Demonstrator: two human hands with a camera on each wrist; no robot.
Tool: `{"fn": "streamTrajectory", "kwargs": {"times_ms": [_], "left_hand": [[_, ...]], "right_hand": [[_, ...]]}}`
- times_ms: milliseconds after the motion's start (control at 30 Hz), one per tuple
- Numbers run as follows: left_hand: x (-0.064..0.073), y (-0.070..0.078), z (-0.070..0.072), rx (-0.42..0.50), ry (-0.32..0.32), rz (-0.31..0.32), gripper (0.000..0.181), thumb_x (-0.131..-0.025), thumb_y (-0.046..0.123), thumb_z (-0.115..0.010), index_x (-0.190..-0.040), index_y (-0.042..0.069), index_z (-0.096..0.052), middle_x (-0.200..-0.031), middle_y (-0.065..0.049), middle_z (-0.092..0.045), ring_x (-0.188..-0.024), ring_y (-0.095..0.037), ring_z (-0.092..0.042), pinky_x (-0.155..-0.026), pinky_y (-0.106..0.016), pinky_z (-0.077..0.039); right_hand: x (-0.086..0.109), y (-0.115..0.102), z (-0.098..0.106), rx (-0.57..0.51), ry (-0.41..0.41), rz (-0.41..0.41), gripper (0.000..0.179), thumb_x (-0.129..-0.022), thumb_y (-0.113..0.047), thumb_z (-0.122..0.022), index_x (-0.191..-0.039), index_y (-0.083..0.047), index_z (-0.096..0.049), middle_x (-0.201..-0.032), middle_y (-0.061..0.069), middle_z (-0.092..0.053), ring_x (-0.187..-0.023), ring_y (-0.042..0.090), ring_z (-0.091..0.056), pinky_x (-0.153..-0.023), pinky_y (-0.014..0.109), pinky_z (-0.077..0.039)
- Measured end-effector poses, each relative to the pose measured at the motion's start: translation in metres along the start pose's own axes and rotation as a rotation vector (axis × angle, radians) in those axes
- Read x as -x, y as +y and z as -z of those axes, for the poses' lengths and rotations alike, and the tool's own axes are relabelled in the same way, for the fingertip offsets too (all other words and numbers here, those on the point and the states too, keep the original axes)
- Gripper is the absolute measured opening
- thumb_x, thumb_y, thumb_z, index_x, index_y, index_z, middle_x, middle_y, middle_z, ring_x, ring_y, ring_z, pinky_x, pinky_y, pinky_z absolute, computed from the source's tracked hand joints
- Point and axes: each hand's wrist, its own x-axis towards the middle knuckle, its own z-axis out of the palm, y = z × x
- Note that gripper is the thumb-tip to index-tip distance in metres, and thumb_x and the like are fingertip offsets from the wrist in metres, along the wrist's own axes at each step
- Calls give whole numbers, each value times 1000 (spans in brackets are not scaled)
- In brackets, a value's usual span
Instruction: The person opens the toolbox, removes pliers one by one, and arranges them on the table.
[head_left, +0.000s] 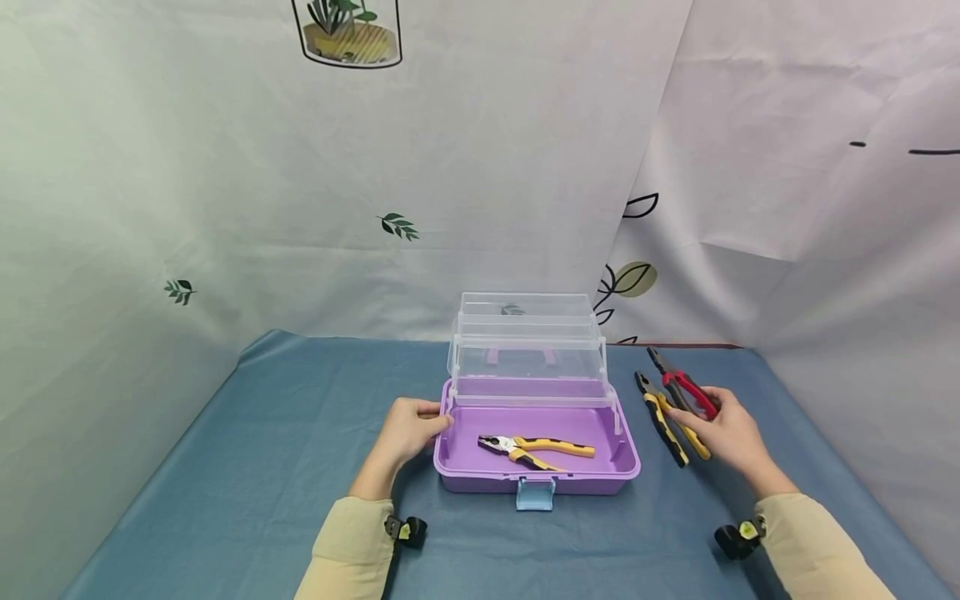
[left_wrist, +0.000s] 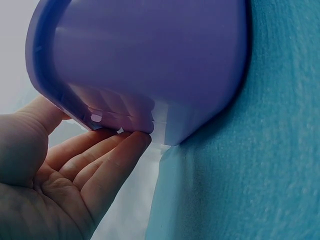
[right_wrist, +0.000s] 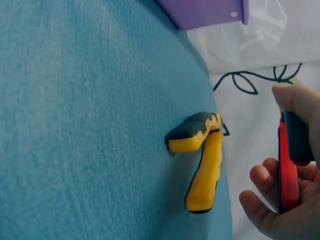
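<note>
A purple toolbox [head_left: 480,482] stands open on the table, its clear lid raised behind. My left hand [head_left: 406,432] grips its left rim, the thumb over the edge and the fingers against the outer side wall [left_wrist: 150,55]. Inside lie yellow-and-black pliers [head_left: 519,450]. To the right of the box, my right hand [head_left: 726,429] holds red-and-black pliers [head_left: 693,393] by the handles, jaws toward the back. Under and beside them, a second pair of yellow-and-black pliers [head_left: 660,425] rests on the table, handles [right_wrist: 204,175] spread.
A blue cloth [head_left: 300,467] covers the table. Clear hinged trays and the lid [head_left: 528,358] rise at the box's back. A pale blue latch [head_left: 535,497] hangs down at its front. White printed fabric [head_left: 510,167] walls in the table at the back and sides.
</note>
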Motion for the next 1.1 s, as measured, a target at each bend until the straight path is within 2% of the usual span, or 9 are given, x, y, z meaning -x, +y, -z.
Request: {"fn": "streamTrajectory", "kwargs": {"times_ms": [367, 567, 933, 1100], "left_hand": [[-1, -1, 0, -4, 3, 0, 27, -78, 4, -70, -103, -7, -70, -94, -22, -71, -70, -18, -69, -60, -31, -59], [-1, -1, 0, -16, 8, -2, 27, -78, 5, -70, -102, -6, -70, -93, -22, -72, -68, -16, -68, -59, -31, -58], [-1, 1, 0, -9, 7, 2, 27, -78, 5, -70, -103, -7, -70, -94, -23, -71, -69, -18, -69, -60, -31, -59], [-1, 1, -1, -6, 5, 1, 27, -78, 5, -70, -103, -7, -70, -94, -23, -71, -68, -17, -69, -60, -31, -59]], "right_hand": [[-7, 10, -1, 4, 10, -47, 89, -84, -54, -63, -136, 11, -29, -92, 19, -52, -71, 22, -49, -51, 27, -41], [-12, 16, 1, 8, -16, -74, 93, -84, -56, -61, -136, 14, -27, -100, 26, -50, -77, 25, -50, -54, 29, -43], [-18, 21, 2, 37, -44, -98, 94, -83, -58, -60, -135, 15, -29, -109, 31, -49, -84, 29, -51, -58, 27, -45], [-22, 25, 2, 38, -67, -135, 96, -83, -60, -59, -134, 15, -29, -115, 34, -47, -90, 34, -51, -64, 31, -49]]}}
